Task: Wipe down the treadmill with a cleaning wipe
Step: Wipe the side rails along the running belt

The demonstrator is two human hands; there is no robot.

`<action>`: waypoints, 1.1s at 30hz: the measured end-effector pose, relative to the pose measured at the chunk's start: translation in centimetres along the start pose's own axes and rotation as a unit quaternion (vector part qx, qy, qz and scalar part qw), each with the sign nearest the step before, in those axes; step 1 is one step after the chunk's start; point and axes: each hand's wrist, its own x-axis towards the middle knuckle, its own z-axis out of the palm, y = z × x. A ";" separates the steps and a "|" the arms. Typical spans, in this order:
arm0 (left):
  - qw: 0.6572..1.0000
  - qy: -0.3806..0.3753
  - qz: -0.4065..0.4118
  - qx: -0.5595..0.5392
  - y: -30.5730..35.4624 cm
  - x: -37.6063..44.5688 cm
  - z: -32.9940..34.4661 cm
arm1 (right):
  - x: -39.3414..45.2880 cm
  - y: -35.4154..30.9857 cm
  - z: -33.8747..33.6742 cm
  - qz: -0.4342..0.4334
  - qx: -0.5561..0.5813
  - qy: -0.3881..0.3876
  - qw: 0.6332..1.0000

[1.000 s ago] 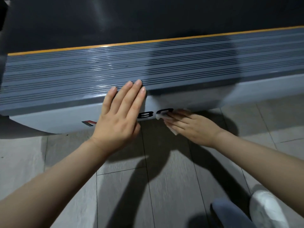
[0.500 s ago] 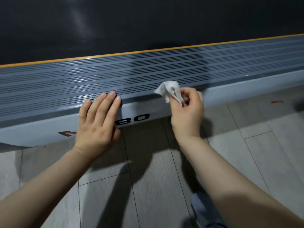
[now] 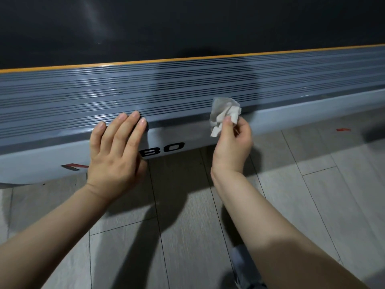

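Right hand pinches a crumpled cleaning wipe, raised just off the treadmill's ribbed side rail. Left hand rests flat, fingers straight, on the rail's edge. Wiping appears midway; the rail and belt probably remain.

left hand: flat, fingers straight, pressing forward | right hand: raised, fingers curled, thumb pinching

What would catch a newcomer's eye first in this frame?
The crumpled white wipe, pinched in the right hand in front of the treadmill's ribbed grey side rail. Next, the left hand lying flat on that rail's lower edge, partly covering the black "80" lettering.
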 end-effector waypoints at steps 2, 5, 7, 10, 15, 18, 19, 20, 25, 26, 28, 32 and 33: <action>1.000 -0.001 0.002 -0.002 -0.1 0.0 0.0 | 0.5 1.2 0.4 0.068 -0.007 0.033 0.997; 1.000 -0.001 0.006 -0.002 -0.2 -0.1 -0.1 | 1.3 3.8 1.1 0.302 0.148 0.090 0.937; 1.000 -0.005 0.014 -0.004 -0.3 0.0 -0.3 | 1.9 4.2 1.3 0.357 0.238 0.092 0.898; 1.000 -0.012 0.021 -0.010 -0.6 0.0 -0.4 | 3.1 2.2 1.7 0.308 0.261 0.111 0.908; 1.000 -0.010 0.004 -0.013 -0.3 0.0 -0.3 | 6.2 -1.6 -0.2 -0.045 0.056 0.142 0.987; 1.000 -0.013 0.002 -0.011 -0.2 0.0 -0.4 | 7.8 0.0 0.1 -0.010 0.053 0.186 0.981; 1.000 -0.015 0.005 -0.011 -0.2 0.0 -0.5 | 7.9 1.0 0.1 0.075 0.072 0.211 0.972; 1.000 -0.017 0.006 -0.009 -0.2 0.0 -0.6 | 7.9 2.5 0.1 0.159 0.098 0.201 0.962; 0.999 -0.028 0.016 -0.009 -0.3 0.2 -0.8 | 8.8 5.5 -1.1 0.317 0.232 0.075 0.916; 0.999 -0.029 0.017 -0.014 -0.3 0.2 -0.8 | 9.4 5.2 -1.3 0.291 0.222 0.085 0.927; 0.999 -0.034 0.016 -0.026 -0.3 0.3 -1.1 | 10.1 4.3 -1.7 0.215 0.199 0.122 0.948; 0.994 -0.087 0.003 -0.063 -0.4 0.6 -2.2 | 6.7 2.4 -2.9 -0.094 -0.041 0.049 0.994; 0.991 -0.107 0.006 -0.075 -0.7 0.8 -2.6 | 5.3 1.7 -2.9 -0.173 -0.107 -0.024 0.979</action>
